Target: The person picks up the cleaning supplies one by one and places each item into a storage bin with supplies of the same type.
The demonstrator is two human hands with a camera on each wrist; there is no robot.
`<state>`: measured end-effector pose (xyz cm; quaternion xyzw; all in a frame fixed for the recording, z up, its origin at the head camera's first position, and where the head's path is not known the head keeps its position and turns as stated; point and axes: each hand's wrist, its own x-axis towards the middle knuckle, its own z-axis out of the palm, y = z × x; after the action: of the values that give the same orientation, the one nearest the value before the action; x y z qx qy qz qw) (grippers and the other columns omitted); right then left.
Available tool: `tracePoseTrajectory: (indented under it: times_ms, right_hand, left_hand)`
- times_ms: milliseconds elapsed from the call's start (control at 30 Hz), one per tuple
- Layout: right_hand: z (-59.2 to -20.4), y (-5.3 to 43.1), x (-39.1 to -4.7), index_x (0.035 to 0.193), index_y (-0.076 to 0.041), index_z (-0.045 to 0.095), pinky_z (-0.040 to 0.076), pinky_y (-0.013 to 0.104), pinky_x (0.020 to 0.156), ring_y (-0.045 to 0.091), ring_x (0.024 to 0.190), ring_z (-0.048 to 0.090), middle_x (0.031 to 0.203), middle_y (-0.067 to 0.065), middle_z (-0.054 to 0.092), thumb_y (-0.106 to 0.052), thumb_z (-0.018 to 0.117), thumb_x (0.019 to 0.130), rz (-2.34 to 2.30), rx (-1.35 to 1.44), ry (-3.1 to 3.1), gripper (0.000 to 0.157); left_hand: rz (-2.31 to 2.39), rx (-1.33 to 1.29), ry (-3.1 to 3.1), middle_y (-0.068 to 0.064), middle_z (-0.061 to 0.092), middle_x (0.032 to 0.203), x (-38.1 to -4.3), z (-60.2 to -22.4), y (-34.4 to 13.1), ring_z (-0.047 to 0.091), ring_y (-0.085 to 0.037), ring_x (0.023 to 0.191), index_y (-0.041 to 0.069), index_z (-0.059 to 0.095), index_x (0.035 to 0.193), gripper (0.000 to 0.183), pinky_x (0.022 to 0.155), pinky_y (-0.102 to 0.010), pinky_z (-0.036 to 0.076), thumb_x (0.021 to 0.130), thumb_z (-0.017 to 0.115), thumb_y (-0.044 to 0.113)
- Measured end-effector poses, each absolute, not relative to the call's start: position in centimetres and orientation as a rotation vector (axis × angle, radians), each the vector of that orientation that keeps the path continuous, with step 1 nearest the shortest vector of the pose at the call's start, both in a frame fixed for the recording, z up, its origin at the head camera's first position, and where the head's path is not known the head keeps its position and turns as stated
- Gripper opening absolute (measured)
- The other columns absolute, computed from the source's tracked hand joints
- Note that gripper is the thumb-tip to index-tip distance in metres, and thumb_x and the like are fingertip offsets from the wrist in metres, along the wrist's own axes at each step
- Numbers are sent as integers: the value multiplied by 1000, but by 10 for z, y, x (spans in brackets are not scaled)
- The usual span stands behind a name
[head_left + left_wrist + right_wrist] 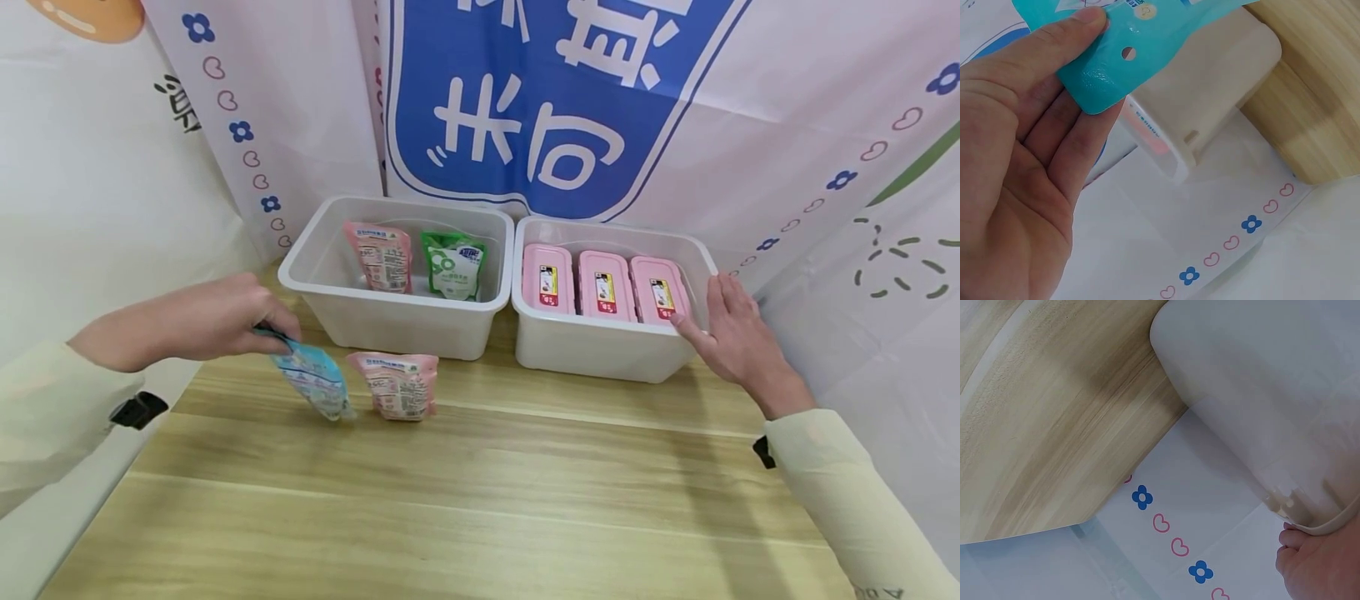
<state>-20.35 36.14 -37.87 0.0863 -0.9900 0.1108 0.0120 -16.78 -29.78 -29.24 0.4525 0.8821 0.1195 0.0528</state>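
My left hand (236, 321) pinches the top of a blue refill pouch (315, 379) between thumb and fingers. The pouch hangs tilted by the table's left side; its teal top with a punched hole (1104, 81) fills the upper left wrist view. Just right of it, a pink refill pouch (401, 387) stands on the table. Behind these, the left white bin (405, 323) holds another pink pouch (384, 258) and a green-and-white pouch (454, 267). My right hand (738, 337) rests on the front right corner of the right white bin (600, 350), fingers along its outer side, thumb at the front rim.
Three pink lidded boxes (606, 283) stand side by side in the right bin. Both bins sit near the back of the wooden table (487, 500), close to each other. A printed cloth (337, 92) with a blue sign hangs behind them, and white cloth flanks both sides.
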Motion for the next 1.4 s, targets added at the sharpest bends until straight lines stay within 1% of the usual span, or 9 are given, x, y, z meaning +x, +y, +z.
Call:
tracePoseTrajectory:
  times_ms: [133,300,500,667,767,933,1033,1133,1400]
  right_hand:
    - [-379,362,-204,164,8,-8,6,71,129,51,163,-7,173,31,-13,-62,36,107,354,276,-3083,101]
    - [-379,362,-205,165,8,-7,6,71,129,50,163,-6,174,31,-12,-63,37,107,359,280,-3073,101]
    - [-379,362,-205,165,8,-8,6,71,130,49,163,-7,174,30,-12,-63,37,107,359,270,-3077,102]
    - [-379,362,-205,165,8,-8,6,70,130,50,163,-6,174,31,-12,-63,37,107,360,277,-3074,101]
    - [-379,362,-205,165,8,-8,6,71,129,50,163,-6,174,31,-12,-63,36,107,366,276,-3075,101]
    - [-380,363,-206,164,7,-9,8,74,127,50,163,-10,173,30,-15,-64,35,107,360,265,-3094,101]
    - [-380,362,-206,164,7,-10,7,74,128,49,163,-10,174,29,-16,-64,35,107,358,264,-3095,101]
    - [-380,363,-206,164,7,-10,7,73,128,50,163,-10,174,29,-16,-63,34,107,361,268,-3091,101]
    - [-379,362,-204,165,6,-10,9,77,126,51,163,-8,174,29,-15,-65,32,107,370,249,-3086,101]
  left_hand:
    - [340,1343,2692,18,77,87,-167,-288,-298,64,10,75,26,81,90,19,63,-20,58,85,87,9]
    - [327,1364,2710,22,74,85,-169,-284,-299,60,11,74,29,80,89,23,63,-19,57,83,88,8]
    - [308,1362,2729,23,74,84,-172,-278,-299,58,12,73,30,80,88,23,61,-18,55,82,89,10]
    - [329,1314,2715,22,74,83,-172,-270,-299,59,10,71,28,80,90,22,61,-18,57,83,88,9]
    - [326,1263,2713,19,76,84,-174,-264,-300,61,8,72,26,81,92,20,62,-19,58,84,87,9]
    - [287,1268,2750,18,75,83,-174,-254,-301,61,7,72,28,80,90,22,62,-19,56,83,88,8]
    - [264,1220,2766,16,77,85,-173,-246,-299,62,7,73,28,81,90,22,62,-19,57,83,89,9]
    - [256,1151,2780,13,80,90,-173,-238,-296,66,5,75,27,83,94,21,64,-19,59,83,89,9]
    - [232,1057,2803,14,80,89,-174,-222,-289,68,2,76,26,83,94,20,67,-18,60,84,88,10]
